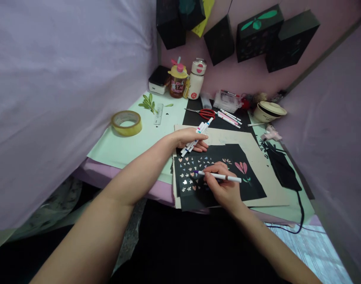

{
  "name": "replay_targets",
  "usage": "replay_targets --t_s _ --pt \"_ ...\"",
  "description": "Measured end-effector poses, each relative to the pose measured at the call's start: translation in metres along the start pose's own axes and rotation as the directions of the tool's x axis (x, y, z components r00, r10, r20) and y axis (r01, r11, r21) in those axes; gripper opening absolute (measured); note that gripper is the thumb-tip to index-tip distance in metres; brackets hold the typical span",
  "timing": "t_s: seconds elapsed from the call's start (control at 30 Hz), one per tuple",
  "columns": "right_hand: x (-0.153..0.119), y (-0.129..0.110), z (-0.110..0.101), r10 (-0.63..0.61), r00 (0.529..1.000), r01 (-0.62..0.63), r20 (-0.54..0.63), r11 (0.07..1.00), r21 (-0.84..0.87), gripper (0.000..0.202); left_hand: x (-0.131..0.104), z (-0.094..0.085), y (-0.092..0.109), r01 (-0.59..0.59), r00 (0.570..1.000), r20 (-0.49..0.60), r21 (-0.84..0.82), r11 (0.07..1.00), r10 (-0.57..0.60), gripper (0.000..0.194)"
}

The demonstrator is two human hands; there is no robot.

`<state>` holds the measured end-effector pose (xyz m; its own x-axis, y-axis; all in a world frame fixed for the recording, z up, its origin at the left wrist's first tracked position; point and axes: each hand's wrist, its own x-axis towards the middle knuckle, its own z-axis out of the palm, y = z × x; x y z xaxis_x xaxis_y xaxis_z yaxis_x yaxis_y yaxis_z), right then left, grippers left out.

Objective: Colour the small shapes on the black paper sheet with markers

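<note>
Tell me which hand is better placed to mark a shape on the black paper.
Probably the right hand: it holds one marker, tip over the black paper; the left hand holds several other markers.

- And it's a snug craft corner, homely by the look of it, pale curtains (79,79) closing in both sides!
- Craft gear everywhere: red-handled scissors (206,113), tape roll (127,130), ruler (158,114), white pens (202,129).
- Up top, black boxes (257,37) against a pink wall (222,79); below, drink bottles (196,83) on the covered table (109,152).
</note>
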<state>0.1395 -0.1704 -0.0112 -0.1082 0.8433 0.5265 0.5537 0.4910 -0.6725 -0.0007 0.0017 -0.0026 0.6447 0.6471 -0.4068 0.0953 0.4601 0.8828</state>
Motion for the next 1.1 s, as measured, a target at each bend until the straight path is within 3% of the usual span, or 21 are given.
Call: replay_targets --t_s 0.23,0.4,0.63,1.1 --pt "0.005 0.004 0.0 0.085 0.989 -0.095 -0.118 0.992 -0.081 0.01 0.002 0.0 -0.001 -0.005 1.0 0.005 0.003 1.0 0.005 0.013" --pt "0.003 0.005 -0.001 0.097 0.991 -0.102 -0.09 0.993 -0.061 0.01 0.002 -0.001 -0.001 -0.005 1.0 0.012 0.001 1.0 0.005 0.013" --pt "-0.009 0.003 -0.007 -0.033 0.999 0.033 0.013 0.999 -0.019 0.014 0.0 0.0 -0.001 -0.005 1.0 0.012 0.008 1.0 0.005 0.012" --pt "-0.013 0.007 -0.007 -0.022 0.998 0.023 0.052 1.0 -0.006 0.014 0.0 0.001 -0.001 -0.004 1.0 0.001 0.019 1.0 0.004 0.015"
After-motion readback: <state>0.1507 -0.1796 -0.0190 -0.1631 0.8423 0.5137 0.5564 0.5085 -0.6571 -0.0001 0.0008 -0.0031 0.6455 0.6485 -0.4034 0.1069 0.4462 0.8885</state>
